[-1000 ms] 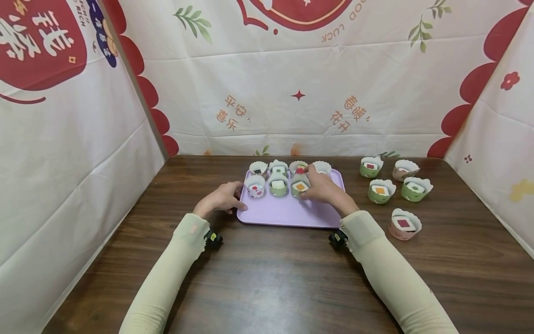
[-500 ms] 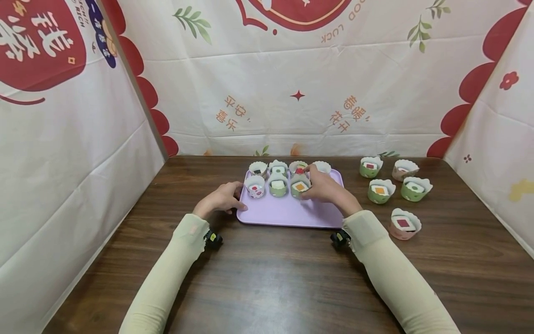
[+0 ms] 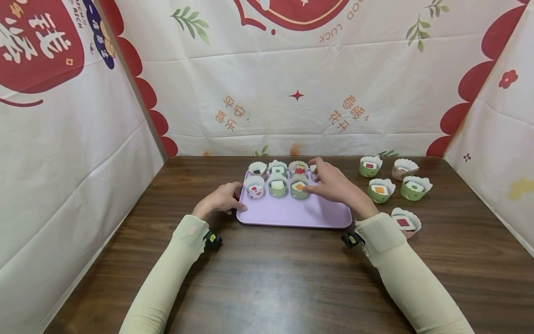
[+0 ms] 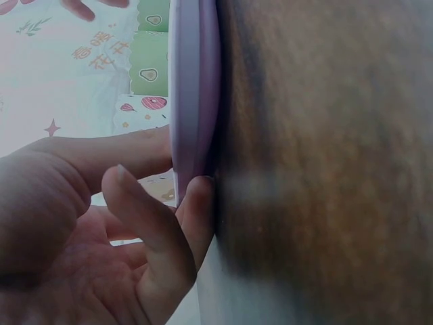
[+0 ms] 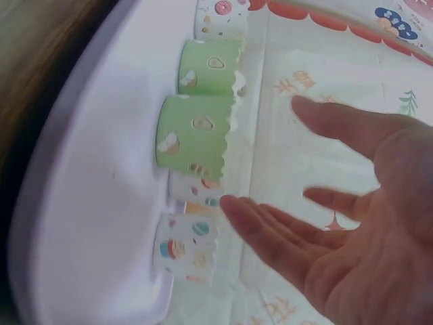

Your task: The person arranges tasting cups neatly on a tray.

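Observation:
A lilac tray carries several paper baking cups with small cake-like pieces inside. My left hand grips the tray's left edge; the left wrist view has the thumb on the rim and a fingertip against its outer side. Just right of the front row's green cup, which holds a white piece with an orange square, my right hand hovers with fingers spread and nothing held. The right wrist view shows a gap between those fingers and the green cup. Part of the far right cup is hidden behind the right hand.
To the tray's right, more filled cups stand on the brown wooden table, among them a green cup and a pink cup near the right forearm. A printed white cloth hangs behind the table.
My right hand has let go of the green cup with the orange-topped piece and drawn back to the right, its fingers spreading. The left hand stays at the tray's edge.

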A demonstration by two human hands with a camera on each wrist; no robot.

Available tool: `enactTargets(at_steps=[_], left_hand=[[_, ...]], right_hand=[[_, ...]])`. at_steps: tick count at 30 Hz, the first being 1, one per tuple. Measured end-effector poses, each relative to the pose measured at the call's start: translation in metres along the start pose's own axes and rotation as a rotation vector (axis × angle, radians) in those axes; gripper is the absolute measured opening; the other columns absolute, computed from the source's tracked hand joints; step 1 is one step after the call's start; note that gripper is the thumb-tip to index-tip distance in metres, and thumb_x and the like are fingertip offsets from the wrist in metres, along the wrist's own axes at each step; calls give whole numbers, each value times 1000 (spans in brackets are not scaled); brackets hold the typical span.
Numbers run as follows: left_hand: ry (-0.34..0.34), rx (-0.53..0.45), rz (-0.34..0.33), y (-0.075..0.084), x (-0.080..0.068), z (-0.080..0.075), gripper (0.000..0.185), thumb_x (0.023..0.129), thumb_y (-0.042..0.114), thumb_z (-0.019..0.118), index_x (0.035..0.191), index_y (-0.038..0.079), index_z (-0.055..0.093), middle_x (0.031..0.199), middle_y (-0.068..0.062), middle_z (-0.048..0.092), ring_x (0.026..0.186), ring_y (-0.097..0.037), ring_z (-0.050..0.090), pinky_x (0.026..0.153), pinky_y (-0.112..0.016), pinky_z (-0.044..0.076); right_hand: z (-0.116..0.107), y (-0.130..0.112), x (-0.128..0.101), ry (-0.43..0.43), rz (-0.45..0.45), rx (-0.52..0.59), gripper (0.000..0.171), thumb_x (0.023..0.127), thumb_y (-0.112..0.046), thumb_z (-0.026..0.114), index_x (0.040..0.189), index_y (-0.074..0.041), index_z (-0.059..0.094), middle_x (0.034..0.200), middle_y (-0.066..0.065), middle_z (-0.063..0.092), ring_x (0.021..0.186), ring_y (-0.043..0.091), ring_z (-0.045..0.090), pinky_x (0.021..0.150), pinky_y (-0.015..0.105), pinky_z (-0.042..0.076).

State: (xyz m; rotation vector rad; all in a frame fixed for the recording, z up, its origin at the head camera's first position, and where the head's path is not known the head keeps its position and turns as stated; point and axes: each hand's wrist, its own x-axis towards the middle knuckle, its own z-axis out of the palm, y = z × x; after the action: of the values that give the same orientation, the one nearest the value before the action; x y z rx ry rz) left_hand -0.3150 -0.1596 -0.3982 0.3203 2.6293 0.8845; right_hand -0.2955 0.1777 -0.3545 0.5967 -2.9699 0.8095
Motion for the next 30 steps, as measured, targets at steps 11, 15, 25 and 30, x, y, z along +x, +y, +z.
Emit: enactTargets(at_steps=[11, 15, 25, 30], left_hand=[[2, -15, 17, 0, 0, 2, 80, 86, 11, 83, 153, -1, 40, 117, -19, 66, 83, -21, 65, 59, -29, 62], [5, -10, 19, 0, -1, 1, 79, 87, 11, 83, 153, 0, 40, 117, -19, 65, 83, -21, 65, 59, -29, 62], [6, 6, 22, 0, 0, 0, 81, 87, 12, 83, 153, -1, 40, 118, -19, 66, 82, -22, 66, 60, -29, 62], [6, -1, 17, -2, 1, 1, 82, 86, 13, 83, 154, -1, 39, 121, -20, 66, 88, -23, 66, 61, -30, 62]], right_hand=[[-23, 21, -37, 2, -90, -55, 46, 94, -25, 76, 131, -4, 60, 130, 24, 58, 119, 40, 63, 92, 52, 60], [-36, 32, -53, 6, -92, -40, 41, 94, -22, 76, 127, -2, 62, 127, 25, 59, 115, 41, 65, 92, 52, 61], [-56, 74, -85, 61, -82, -92, 38, 92, -24, 80, 120, -3, 66, 120, 18, 70, 111, 37, 69, 92, 56, 60], [-62, 88, -96, 34, -77, -110, 35, 92, -25, 79, 118, -3, 67, 115, 17, 72, 105, 34, 71, 89, 54, 61]])
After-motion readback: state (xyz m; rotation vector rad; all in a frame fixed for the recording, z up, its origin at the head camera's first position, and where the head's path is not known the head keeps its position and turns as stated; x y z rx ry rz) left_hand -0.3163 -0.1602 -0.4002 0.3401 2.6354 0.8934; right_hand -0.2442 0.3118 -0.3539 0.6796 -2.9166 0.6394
